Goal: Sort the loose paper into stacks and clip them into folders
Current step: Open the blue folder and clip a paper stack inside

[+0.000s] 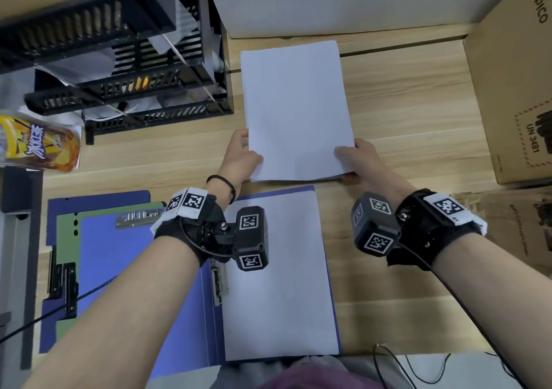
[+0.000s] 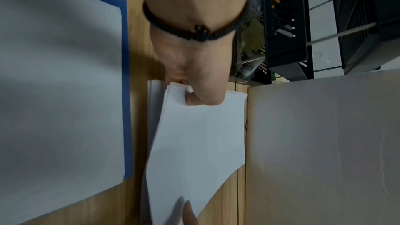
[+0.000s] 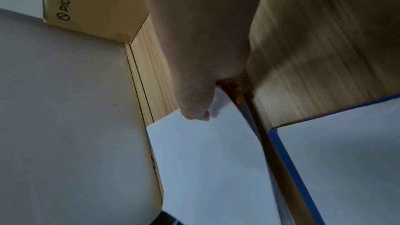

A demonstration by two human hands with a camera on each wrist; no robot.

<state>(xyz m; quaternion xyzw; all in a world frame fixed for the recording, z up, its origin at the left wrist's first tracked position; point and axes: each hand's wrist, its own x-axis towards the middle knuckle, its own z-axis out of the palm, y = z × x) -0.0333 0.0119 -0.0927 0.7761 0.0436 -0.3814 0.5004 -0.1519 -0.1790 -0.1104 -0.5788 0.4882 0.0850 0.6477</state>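
Gripping a paper stack (image 1: 295, 111) by its near corners, both hands lifted that edge off the worktop (image 1: 403, 114), probably to square it; a folder (image 1: 185, 314) lay behind the fingers. Left hand (image 2: 194, 78) pinched several sheets. Right hand (image 3: 201, 91) held thumb above, fingers beneath.

- Paper stack (image 1: 295, 111) – plain white, at 12 o'clock.
- Open folder (image 1: 191, 314) – blue, white sheet (image 1: 277, 278) inside.
- Clipboard (image 1: 64, 239) at 9 o'clock – green.
- Trays (image 1: 125, 60) – black, slotted.
- Desk (image 1: 412, 114) – pale woodgrain.
- Wrist tags (image 1: 446, 206) – black-and-white squares.
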